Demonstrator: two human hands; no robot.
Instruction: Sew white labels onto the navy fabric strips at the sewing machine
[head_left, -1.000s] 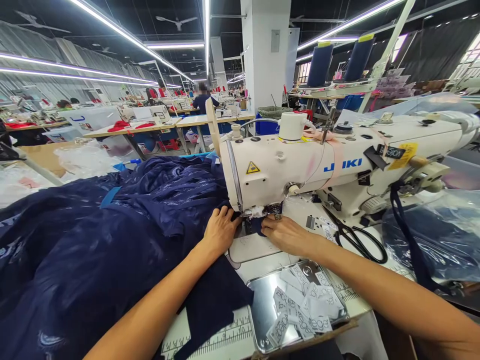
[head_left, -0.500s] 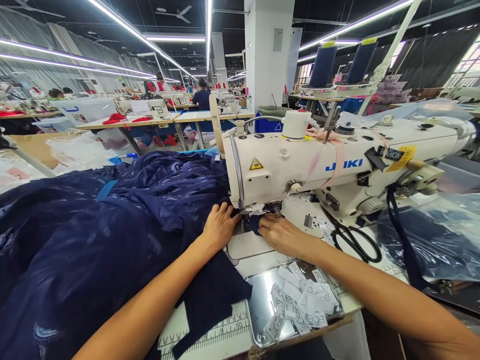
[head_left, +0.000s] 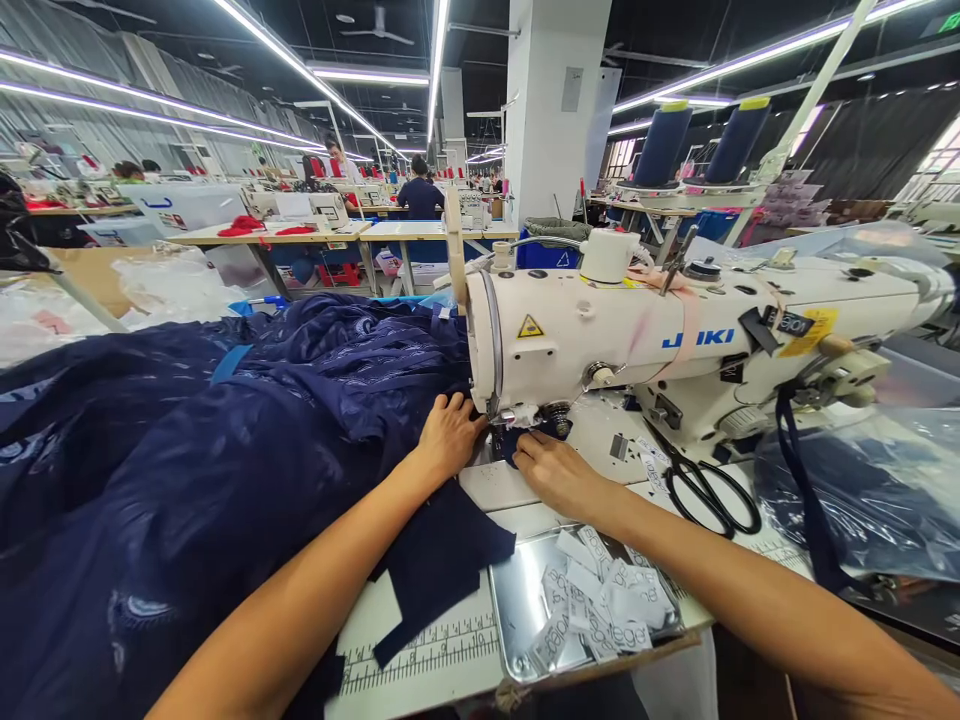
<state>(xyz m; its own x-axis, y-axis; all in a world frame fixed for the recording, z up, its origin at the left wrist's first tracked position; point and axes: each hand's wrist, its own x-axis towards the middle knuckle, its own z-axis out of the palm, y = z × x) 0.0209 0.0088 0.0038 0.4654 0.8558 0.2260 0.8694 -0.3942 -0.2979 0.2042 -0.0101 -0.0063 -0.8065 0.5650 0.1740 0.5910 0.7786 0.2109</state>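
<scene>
The navy fabric (head_left: 225, 450) lies in a big loose heap along my left side, running in to the needle end of the white sewing machine (head_left: 592, 335), where some navy cloth sits under the head. My left hand (head_left: 450, 437) rests on it just left of the needle area, fingers bent and spread a little; I can't tell whether they grip or only press. My right hand (head_left: 559, 475) is across the needle plate, fingers curled at the near edge of the navy cloth there; the fingertips are too hidden to tell if I'm pinching it.

A cut flap of navy hangs over the ruler marks on the desk (head_left: 405, 690). Next to it, a metal tray (head_left: 510, 610) carries scattered printed white labels (head_left: 600, 600). Black-handled scissors (head_left: 691, 472) lie right of my right hand, near a clear plastic bag (head_left: 862, 480). Two navy thread cones (head_left: 664, 147) stand behind the machine.
</scene>
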